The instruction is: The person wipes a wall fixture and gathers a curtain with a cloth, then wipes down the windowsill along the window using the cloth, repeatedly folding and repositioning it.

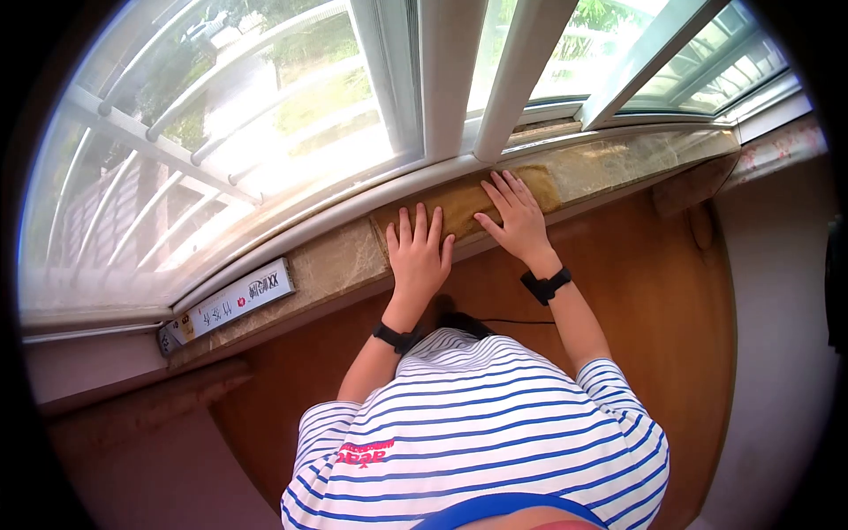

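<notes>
A brownish-yellow cloth (461, 205) lies spread flat on the stone windowsill (340, 256). My left hand (419, 253) rests palm down at the cloth's left part, fingers stretched out and slightly apart. Farther right, my right hand (517, 216) also lies flat on the cloth, its thumb spread away from the fingers. Neither hand grips anything. What is under the palms is hidden. Each wrist wears a black band.
A long white box (231, 305) with printed characters sits at the sill's left end. White window frames (450, 79) rise behind the sill, with curved bars (238, 53) outside the glass. Below is a brown wooden surface (654, 291), crossed by a thin black cable (517, 321).
</notes>
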